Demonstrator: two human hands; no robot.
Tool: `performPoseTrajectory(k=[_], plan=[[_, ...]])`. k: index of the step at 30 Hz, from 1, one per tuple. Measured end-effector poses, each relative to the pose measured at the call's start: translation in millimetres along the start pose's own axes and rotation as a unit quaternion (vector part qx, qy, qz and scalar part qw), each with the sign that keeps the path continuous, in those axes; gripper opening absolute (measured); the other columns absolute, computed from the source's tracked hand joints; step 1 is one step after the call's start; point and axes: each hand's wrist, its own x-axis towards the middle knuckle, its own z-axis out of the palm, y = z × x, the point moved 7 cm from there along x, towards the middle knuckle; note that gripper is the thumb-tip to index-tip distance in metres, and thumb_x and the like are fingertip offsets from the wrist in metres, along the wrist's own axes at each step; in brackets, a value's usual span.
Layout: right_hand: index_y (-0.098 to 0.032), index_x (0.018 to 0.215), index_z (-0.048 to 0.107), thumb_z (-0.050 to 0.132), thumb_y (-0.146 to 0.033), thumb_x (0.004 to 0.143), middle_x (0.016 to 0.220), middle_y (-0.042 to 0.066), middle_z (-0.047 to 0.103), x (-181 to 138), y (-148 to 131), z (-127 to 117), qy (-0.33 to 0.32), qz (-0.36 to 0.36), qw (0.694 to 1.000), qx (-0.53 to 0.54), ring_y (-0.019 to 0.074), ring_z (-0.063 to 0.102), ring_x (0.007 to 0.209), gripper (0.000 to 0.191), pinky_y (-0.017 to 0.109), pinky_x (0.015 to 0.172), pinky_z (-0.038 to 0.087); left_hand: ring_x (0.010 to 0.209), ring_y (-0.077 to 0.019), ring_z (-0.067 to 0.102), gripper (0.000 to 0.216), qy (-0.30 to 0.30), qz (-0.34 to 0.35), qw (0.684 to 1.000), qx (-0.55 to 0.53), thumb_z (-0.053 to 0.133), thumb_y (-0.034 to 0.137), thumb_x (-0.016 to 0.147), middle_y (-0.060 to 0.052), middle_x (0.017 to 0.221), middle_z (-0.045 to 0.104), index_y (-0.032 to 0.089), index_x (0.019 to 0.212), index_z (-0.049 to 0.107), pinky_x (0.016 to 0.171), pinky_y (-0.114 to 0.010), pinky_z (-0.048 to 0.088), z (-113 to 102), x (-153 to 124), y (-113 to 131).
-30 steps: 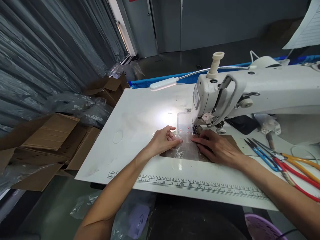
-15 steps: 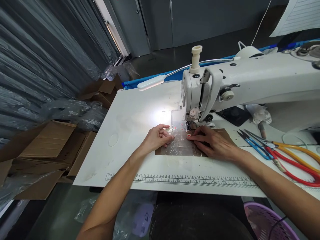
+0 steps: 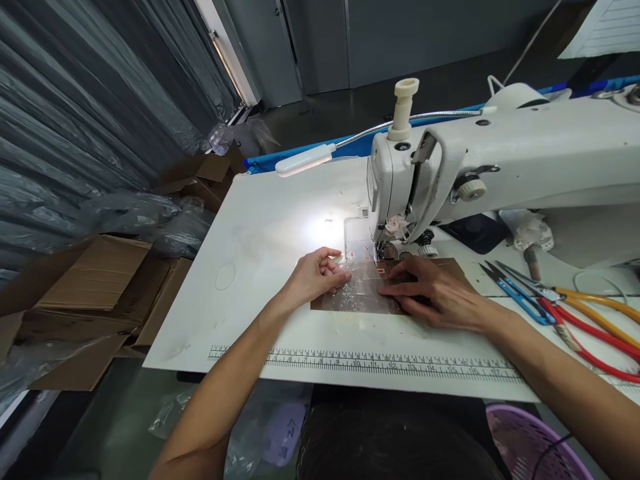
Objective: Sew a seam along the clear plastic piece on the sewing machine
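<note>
A white table [image 3: 270, 213] spreads left of my sewing machine [image 3: 485, 160], open surface running to its edge; beyond gapes a cardboard box [image 3: 97, 273]. In front of the machine, a printed ruler [image 3: 375, 365] reads up to 17. A brown sheet [image 3: 453, 270] under clear plastic [image 3: 364, 288] lies before the machine's left end. Scissors [image 3: 553, 293] crowd its front right. My right hand [image 3: 435, 292] rests on the sheet, fingers slightly parted; my left hand [image 3: 315, 277] curls at the plastic, pinching or not I cannot tell.
</note>
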Motion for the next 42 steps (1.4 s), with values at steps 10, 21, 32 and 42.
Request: performPoseTrajectory(k=[10, 21, 32, 42], plan=[[-0.03, 0.117, 0.069, 0.052, -0.02, 0.088, 0.115, 0.011, 0.057, -4, -4, 1, -0.001, -0.014, 0.999, -0.044, 0.0268, 0.055, 0.108, 0.035, 0.048, 0.092, 0.048, 0.075, -0.0162, 0.056, 0.024, 0.117, 0.232, 0.919, 0.295, 0.061, 0.039, 0.087, -0.008, 0.11, 0.063, 0.021, 0.101, 0.069, 0.064, -0.03, 0.045, 12, -16, 49], [-0.025, 0.118, 0.068, 0.051, -0.025, 0.092, 0.11, 0.013, 0.057, -3, 2, 1, 0.074, 0.03, 0.996, -0.049, 0.0268, 0.057, 0.104, 0.032, 0.046, 0.087, 0.054, 0.093, -0.0251, 0.054, 0.039, -0.021, 0.392, 0.739, 0.547, 0.039, 0.037, 0.099, -0.013, 0.128, 0.06, 0.011, 0.112, 0.065, 0.078, -0.04, 0.039, 59, 9, 56], [-0.019, 0.127, 0.062, 0.049, -0.021, 0.095, 0.105, 0.014, 0.058, -1, -1, 3, 0.103, 0.006, 0.991, -0.084, 0.0256, 0.06, 0.096, 0.034, 0.045, 0.083, 0.055, 0.103, -0.0261, 0.051, 0.046, 0.016, 0.4, 0.759, 0.514, 0.037, 0.042, 0.099, -0.011, 0.137, 0.055, 0.011, 0.125, 0.058, 0.089, -0.046, 0.037, 51, 11, 50], [-0.022, 0.129, 0.06, 0.049, -0.021, 0.094, 0.105, 0.013, 0.061, -1, 1, 4, 0.094, 0.012, 0.991, -0.092, 0.0269, 0.061, 0.098, 0.037, 0.044, 0.082, 0.055, 0.106, -0.0274, 0.051, 0.044, 0.007, 0.396, 0.774, 0.493, 0.042, 0.041, 0.097, -0.014, 0.136, 0.055, 0.013, 0.129, 0.056, 0.088, -0.046, 0.037, 50, 15, 45]])
